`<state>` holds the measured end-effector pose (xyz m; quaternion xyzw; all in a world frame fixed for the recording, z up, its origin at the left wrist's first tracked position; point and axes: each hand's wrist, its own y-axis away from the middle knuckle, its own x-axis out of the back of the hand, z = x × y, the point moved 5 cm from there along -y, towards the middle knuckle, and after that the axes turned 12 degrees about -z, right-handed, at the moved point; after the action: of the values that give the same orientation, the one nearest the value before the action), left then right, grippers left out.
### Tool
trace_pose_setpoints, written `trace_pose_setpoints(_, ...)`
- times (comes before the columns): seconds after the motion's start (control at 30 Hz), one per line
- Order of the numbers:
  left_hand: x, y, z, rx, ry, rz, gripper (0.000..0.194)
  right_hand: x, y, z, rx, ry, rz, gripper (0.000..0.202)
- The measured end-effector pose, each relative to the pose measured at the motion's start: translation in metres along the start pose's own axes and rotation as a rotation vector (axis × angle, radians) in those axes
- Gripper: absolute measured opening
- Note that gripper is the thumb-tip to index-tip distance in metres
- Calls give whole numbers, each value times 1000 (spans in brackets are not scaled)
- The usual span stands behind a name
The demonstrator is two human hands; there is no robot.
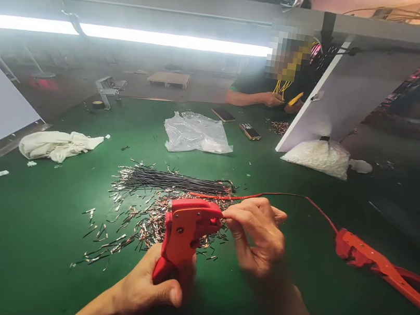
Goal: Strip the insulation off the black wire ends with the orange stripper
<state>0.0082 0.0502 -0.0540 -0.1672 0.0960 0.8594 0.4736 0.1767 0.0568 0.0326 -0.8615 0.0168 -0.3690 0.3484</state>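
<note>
My left hand (147, 282) is wrapped round the handles of a red wire stripper (183, 230), held upright over the green table with its jaws pointing right. At those jaws, the thumb and forefinger of my right hand (259, 233) are pinched together. What sits between these fingertips is too small to make out. Behind the stripper lies a bundle of black wires (182, 182) with bare metal ends. A heap of short wire offcuts (155, 220) spreads below the bundle, partly hidden by the stripper.
A second red stripper (361, 251) lies at right, a thin red strand (287, 194) running from it. Farther back are a clear plastic bag (193, 134), two phones (250, 131), a tied bag of white bits (321, 155) and a white cloth (57, 145). Across the table, a co-worker's hands (274, 99) hold yellow wires.
</note>
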Motion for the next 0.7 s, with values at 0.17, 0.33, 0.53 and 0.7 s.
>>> trace_pose_setpoints(0.17, 0, 0, -1, 3, -37, 25, 52, 1, -1, -1, 21, 12, -25, 18)
trace_pose_setpoints(0.33, 3, 0, -5, -14, -30, 53, 52, 2, -1, -1, 58, 25, -28, 19)
trace_pose_setpoints(0.53, 4, 1, -3, -12, -33, 46, 50, 4, 1, 2, 80, 60, -34, 22)
trace_pose_setpoints(0.7, 6, 1, -2, -29, -89, 83, 50, 4, 1, 3, 64, 76, -40, 24)
